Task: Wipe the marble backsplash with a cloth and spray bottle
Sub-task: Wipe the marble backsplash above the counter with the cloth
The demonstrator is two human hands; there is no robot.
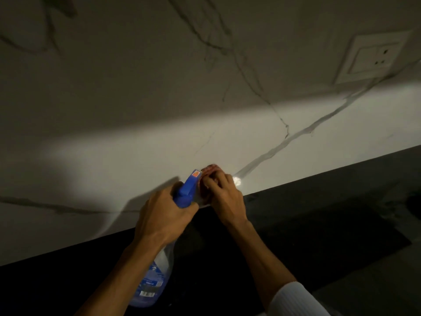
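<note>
Working low on the marble backsplash (136, 156), just above the dark countertop (319, 213), we are clamping the left hand (163, 215) round the spray bottle (185, 190), nozzle aimed at what seems a reddish cloth (210, 170) bunched in the curled fingers of the right hand (224, 197), likely to dampen it.

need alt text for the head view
A person's left hand grips a spray bottle by its blue head while the right hand holds a reddish cloth beside the nozzle, close to a veined marble backsplash above a dark counter.
</note>
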